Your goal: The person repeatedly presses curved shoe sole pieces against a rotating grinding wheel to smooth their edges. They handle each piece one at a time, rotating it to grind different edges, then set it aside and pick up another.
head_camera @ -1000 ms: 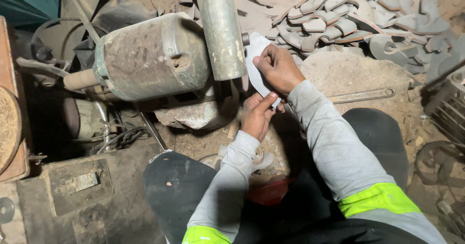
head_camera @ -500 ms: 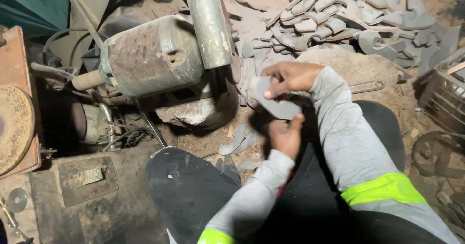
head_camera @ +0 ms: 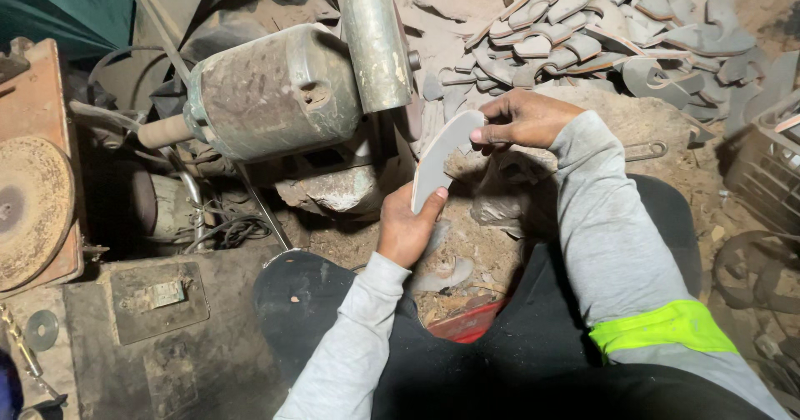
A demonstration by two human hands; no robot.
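Blade held off the wheel
Both hands grip the curved blade (head_camera: 439, 157): left hand (head_camera: 406, 228) at 6 o'clock end, right hand (head_camera: 521, 120) pinching 2 o'clock end; since a moment ago it's swung upright beside the grinder (head_camera: 279, 91)

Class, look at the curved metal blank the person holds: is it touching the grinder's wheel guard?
Apart. The head view shows the curved metal blank, held in both hands, with dark space between it and the wheel guard.
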